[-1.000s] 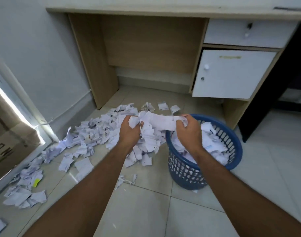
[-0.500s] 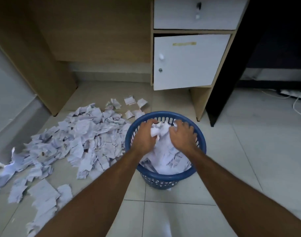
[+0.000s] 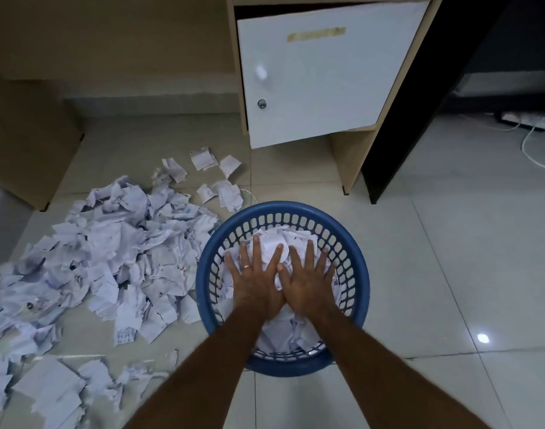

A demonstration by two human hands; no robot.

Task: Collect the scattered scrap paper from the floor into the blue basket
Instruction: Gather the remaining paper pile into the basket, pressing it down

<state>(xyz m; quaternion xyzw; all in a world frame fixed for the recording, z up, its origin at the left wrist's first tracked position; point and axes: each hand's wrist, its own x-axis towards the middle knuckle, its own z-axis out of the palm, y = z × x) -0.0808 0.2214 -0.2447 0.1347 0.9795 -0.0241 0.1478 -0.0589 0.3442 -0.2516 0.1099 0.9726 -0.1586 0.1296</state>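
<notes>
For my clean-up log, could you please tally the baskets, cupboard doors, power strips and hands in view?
Blue basket: 1
White cupboard door: 1
Power strip: 1
Hands: 2, left hand and right hand, flat on the basket's paper
Total: 5

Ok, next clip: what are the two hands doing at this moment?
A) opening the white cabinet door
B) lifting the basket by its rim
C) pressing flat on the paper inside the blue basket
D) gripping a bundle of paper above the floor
C: the left hand and right hand lie side by side with fingers spread straight on the scrap paper inside the blue basket.
</notes>
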